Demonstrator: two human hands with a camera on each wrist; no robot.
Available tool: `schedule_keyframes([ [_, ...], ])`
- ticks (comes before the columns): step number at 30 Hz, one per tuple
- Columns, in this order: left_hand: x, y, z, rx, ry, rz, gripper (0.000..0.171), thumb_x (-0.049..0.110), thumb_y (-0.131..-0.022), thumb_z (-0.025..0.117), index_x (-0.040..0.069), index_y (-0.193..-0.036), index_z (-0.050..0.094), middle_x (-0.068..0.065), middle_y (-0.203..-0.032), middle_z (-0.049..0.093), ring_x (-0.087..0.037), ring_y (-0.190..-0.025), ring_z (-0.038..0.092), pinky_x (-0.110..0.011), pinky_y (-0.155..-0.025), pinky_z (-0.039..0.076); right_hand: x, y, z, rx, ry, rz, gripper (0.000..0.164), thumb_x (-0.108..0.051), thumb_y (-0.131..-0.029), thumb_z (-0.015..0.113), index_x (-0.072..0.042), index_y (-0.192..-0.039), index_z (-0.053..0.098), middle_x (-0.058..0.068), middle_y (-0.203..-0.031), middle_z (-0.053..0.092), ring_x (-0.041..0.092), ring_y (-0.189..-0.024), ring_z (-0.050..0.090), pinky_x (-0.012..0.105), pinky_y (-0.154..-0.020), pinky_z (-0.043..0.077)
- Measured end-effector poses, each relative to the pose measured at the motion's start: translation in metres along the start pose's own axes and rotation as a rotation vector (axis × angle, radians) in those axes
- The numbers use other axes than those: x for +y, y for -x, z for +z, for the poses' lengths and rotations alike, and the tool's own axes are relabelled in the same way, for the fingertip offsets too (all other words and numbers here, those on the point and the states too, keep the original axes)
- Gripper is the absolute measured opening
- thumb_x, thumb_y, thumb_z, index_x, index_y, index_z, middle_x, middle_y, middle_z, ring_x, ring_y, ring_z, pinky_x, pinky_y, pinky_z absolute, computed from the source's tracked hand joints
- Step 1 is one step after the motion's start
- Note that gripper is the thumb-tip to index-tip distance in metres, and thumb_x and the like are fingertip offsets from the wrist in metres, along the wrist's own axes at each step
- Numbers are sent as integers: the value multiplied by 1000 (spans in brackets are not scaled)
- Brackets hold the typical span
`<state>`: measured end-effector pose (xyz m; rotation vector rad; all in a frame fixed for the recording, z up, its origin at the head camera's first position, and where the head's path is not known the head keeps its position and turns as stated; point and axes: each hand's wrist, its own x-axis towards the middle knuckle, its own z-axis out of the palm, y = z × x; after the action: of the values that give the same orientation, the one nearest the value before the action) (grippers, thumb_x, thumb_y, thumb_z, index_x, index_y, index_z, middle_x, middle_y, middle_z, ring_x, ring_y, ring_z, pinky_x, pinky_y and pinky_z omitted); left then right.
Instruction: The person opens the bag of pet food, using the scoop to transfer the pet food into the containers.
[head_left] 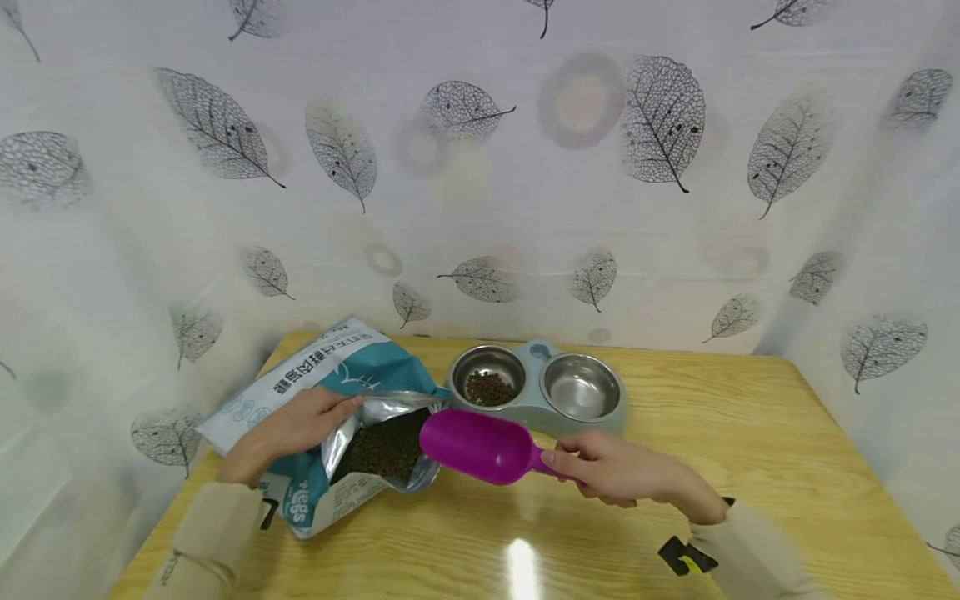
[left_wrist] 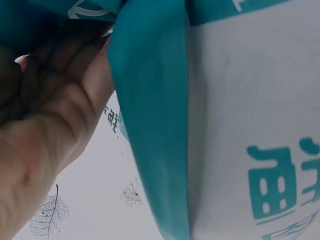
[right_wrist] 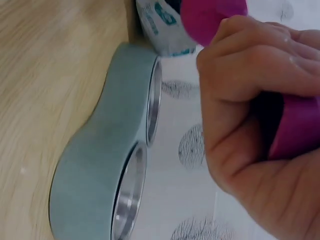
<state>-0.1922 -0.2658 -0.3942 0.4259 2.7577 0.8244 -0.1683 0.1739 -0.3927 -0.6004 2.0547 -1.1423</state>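
Note:
My right hand (head_left: 618,468) grips the handle of a purple scoop (head_left: 480,446), its fingers curled round it in the right wrist view. The scoop's front end is at the mouth of a teal-and-white food bag (head_left: 390,362); no kibble shows on its visible surface. The bag lies on its side, with brown kibble (head_left: 386,446) in its silver-lined opening. My left hand (head_left: 303,425) holds the bag by the upper edge of that opening, the fingertips partly hidden. Behind the scoop stands a double pet bowl (head_left: 528,392); a small heap of kibble (head_left: 489,388) lies in its left steel dish.
The wooden table (head_left: 697,417) carries the bag on its left side and the bowl near its back edge. A pale curtain (head_left: 525,217) with a leaf print hangs behind and along both sides. The right steel dish (head_left: 581,387) shows a bare metal bottom.

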Motion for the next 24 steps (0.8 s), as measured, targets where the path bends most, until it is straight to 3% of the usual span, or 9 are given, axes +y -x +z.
schedule_keyframes([
  [5, 1, 0, 1, -10, 10, -9, 50, 35, -111, 43, 20, -63, 40, 9, -56, 35, -7, -50, 37, -26, -50, 37, -8, -14, 24, 26, 62, 57, 43, -49, -105, 52, -11, -90, 63, -6, -57, 43, 8, -38, 31, 21, -34, 29],
  [12, 0, -1, 2, -10, 17, -8, 50, 36, -111, 43, 20, -63, 40, 9, -56, 34, -7, -51, 37, -26, -50, 38, -22, -32, 50, 28, 161, 57, 40, -53, -100, 60, -15, -89, 64, -7, -58, 47, 8, -35, 38, 22, -33, 35],
  [19, 2, 1, 0, -16, 5, -21, 50, 36, -111, 43, 19, -63, 41, 8, -57, 36, -8, -53, 39, -26, -51, 39, -50, -42, 55, 2, 323, 131, 45, -49, -104, 51, -15, -75, 58, -5, -52, 47, 8, -33, 38, 21, -34, 33],
  [24, 3, 0, 0, -14, -6, -19, 50, 34, -111, 43, 20, -63, 40, 8, -57, 35, -8, -52, 37, -25, -51, 38, -68, -51, 57, -13, 342, 200, 47, -48, -104, 51, -16, -69, 50, -3, -49, 44, 10, -33, 39, 22, -33, 33],
])
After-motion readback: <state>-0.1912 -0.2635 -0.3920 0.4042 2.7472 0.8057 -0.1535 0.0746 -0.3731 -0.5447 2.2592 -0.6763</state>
